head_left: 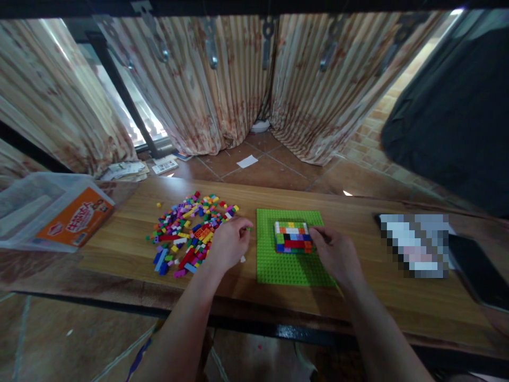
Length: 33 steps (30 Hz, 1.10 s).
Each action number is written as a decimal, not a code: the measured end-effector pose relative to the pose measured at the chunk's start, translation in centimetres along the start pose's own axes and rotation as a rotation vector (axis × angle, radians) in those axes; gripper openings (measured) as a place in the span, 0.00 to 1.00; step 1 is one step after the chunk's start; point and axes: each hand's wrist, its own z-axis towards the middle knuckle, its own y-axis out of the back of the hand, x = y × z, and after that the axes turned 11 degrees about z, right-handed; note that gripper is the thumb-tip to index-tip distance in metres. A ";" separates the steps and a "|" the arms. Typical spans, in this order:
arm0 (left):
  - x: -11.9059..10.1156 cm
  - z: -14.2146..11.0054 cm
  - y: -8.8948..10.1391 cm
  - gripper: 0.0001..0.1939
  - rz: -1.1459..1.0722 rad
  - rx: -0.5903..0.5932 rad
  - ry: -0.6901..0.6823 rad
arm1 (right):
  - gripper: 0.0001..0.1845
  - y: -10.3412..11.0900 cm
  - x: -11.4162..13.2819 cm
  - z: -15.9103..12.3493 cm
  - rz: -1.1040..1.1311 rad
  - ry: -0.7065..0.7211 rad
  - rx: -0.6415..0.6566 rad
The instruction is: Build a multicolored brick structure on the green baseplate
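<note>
A green studded baseplate lies on the wooden table, with a low rectangular build of multicoloured toy bricks on it. To the left of the plate, my left hand is closed in a pinch, and a small green brick shows at its fingertips. My right hand hangs over the plate's right side, thumb and fingers closed at the build's right edge; whatever is between them is hidden. Beside my left hand spreads a pile of loose toy bricks in many colours.
A clear plastic box with an orange label stands at the table's left end. On the right lie a blurred-out item and a dark phone. Beyond the table, curtains hang down to the tiled floor.
</note>
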 end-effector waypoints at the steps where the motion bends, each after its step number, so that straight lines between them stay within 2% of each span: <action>1: 0.3 0.0 0.2 0.11 0.012 -0.008 0.012 | 0.24 0.0 -0.1 0.0 0.009 -0.004 -0.012; 6: 1.2 0.1 1.4 0.10 0.022 -0.040 0.056 | 0.24 0.2 -0.3 0.2 0.150 -0.038 -0.121; 9: 1.0 0.1 1.5 0.08 -0.156 0.010 0.067 | 0.23 0.2 0.0 0.2 0.216 -0.042 -0.178; 14: -0.7 -0.5 0.2 0.04 -0.485 0.135 0.104 | 0.22 0.0 0.2 0.1 0.208 -0.004 -0.166; 18: -2.3 -1.2 -1.4 0.04 -0.638 0.182 0.104 | 0.22 -0.1 0.0 0.1 0.217 -0.001 -0.156; 23: -3.4 -1.6 -2.2 0.06 -0.541 0.120 0.066 | 0.23 -0.2 -0.1 0.2 0.196 0.001 -0.139; 29: -4.3 -1.9 -3.5 0.05 -0.528 0.001 0.106 | 0.22 -0.1 0.0 0.0 0.190 0.012 -0.115; 33: -4.5 -2.2 -4.3 0.05 -0.452 -0.033 0.071 | 0.21 -0.1 0.0 0.0 0.188 0.022 -0.108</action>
